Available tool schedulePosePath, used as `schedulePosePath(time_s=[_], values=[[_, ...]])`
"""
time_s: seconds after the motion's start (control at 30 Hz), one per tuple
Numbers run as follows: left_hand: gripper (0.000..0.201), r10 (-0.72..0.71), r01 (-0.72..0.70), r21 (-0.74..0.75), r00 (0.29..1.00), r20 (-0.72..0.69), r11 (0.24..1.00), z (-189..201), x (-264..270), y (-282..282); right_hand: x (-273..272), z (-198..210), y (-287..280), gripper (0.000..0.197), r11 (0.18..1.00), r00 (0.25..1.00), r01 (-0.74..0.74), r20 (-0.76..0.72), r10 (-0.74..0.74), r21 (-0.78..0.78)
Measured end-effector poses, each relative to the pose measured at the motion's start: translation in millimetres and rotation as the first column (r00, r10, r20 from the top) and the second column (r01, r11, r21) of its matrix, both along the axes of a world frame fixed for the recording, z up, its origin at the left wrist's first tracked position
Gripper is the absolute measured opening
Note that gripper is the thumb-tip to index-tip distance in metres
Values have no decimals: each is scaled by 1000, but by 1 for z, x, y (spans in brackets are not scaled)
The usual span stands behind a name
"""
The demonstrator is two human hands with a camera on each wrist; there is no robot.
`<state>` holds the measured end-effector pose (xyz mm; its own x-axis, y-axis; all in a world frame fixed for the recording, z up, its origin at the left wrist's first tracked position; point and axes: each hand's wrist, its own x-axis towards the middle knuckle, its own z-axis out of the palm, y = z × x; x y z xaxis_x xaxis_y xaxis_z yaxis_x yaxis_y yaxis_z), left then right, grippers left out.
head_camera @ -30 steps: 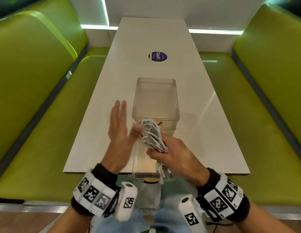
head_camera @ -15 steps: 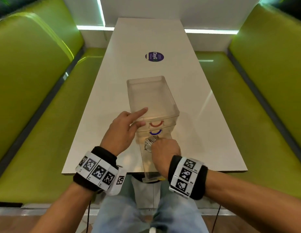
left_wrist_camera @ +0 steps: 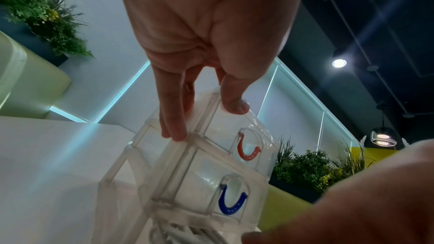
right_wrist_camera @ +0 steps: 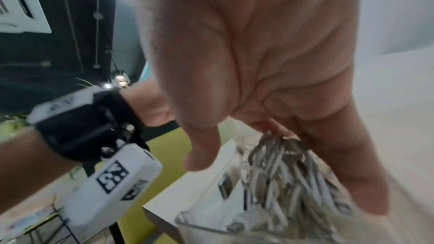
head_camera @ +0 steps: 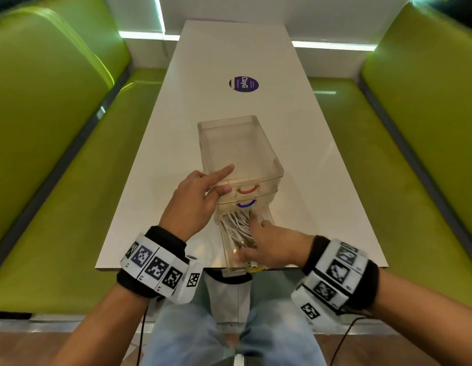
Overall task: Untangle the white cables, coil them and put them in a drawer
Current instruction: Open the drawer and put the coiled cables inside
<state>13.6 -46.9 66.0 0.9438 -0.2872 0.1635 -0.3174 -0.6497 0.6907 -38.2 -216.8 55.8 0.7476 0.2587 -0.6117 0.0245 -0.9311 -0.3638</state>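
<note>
1. The left hand (head_camera: 194,200) braces the clear drawer unit (head_camera: 238,146): forefinger straight along its top edge, thumb pressed to the front beside the red handle (head_camera: 247,190); its fingers (left_wrist_camera: 170,116) lie straight against the near corner, curled round nothing.
2. The right hand (head_camera: 271,245) rests with relaxed fingers (right_wrist_camera: 345,164) spread on the white cables (head_camera: 237,228); half a second ago its knuckles hid the bundle, now the coils show.
3. The cables lie in the pulled-out bottom drawer (head_camera: 229,265), at six o'clock from the unit, below the blue handle (head_camera: 246,205); the drawer's front overhangs the worktop (head_camera: 155,180) edge.
4. The unit has kept its place since a second ago; then the right hand held the bundle above it.
5. At twelve o'clock a purple sticker (head_camera: 243,84); green benches (head_camera: 58,154) at nine and three.
</note>
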Motion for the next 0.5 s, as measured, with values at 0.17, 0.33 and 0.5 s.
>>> schedulePosePath(time_s=[0.17,0.33,0.5], values=[[40,3,-3,2,1000,-9,1000,-1,1,0,-40,-1,-15,105,954,908,-231,309,283,-193],[41,-13,12,-4,1000,-28,1000,3,-2,0,-37,-40,-23,75,939,876,-299,341,340,-169],[40,-17,17,-1,999,-52,1000,7,0,1,-12,-37,-26,57,916,804,-386,447,391,-107]])
